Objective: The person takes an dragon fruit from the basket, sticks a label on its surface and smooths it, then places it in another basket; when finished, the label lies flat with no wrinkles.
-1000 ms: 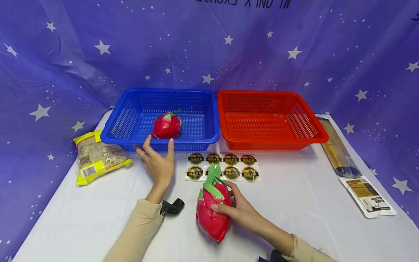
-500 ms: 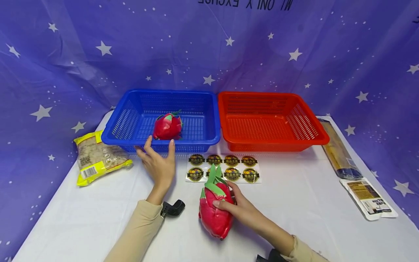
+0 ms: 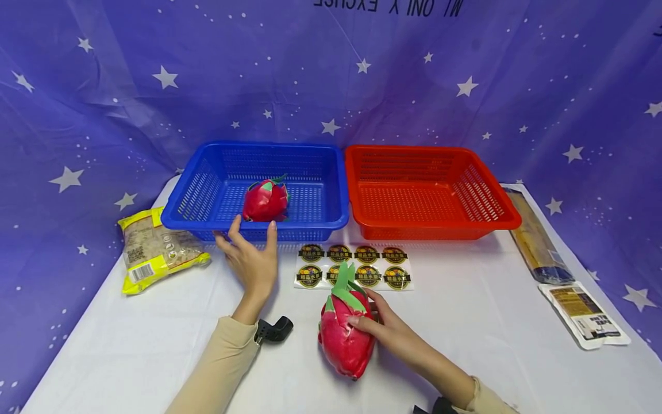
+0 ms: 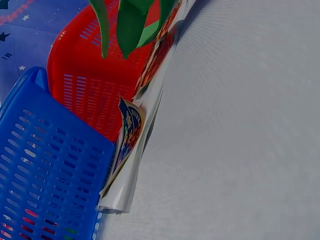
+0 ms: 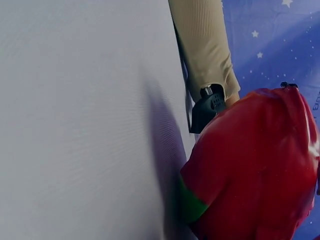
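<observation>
In the head view my right hand [image 3: 388,328] grips a dragon fruit [image 3: 343,342] by its right side, thumb on top. The fruit is glossy red with green leaves and sits above the white table, leaves pointing toward the baskets. Its red skin [image 5: 255,165] fills much of the right wrist view. My left hand [image 3: 253,264] touches the front rim of the blue basket [image 3: 207,223], fingers spread and fairly straight. Inside that basket lies a second dragon fruit [image 3: 265,201]. A sheet of round black-and-gold stickers [image 3: 367,275] lies between hands and baskets, partly covered by the leaves.
A red basket [image 3: 434,224] stands right against the blue one. At the left is a yellow-edged bag [image 3: 160,250]. A long packet [image 3: 540,241] and a white pouch [image 3: 584,316] lie along the right edge. A starry purple cloth [image 3: 331,86] hangs behind.
My right hand has shifted slightly to the right with the dragon fruit, away from my left hand. The left hand stays at the blue basket's rim.
</observation>
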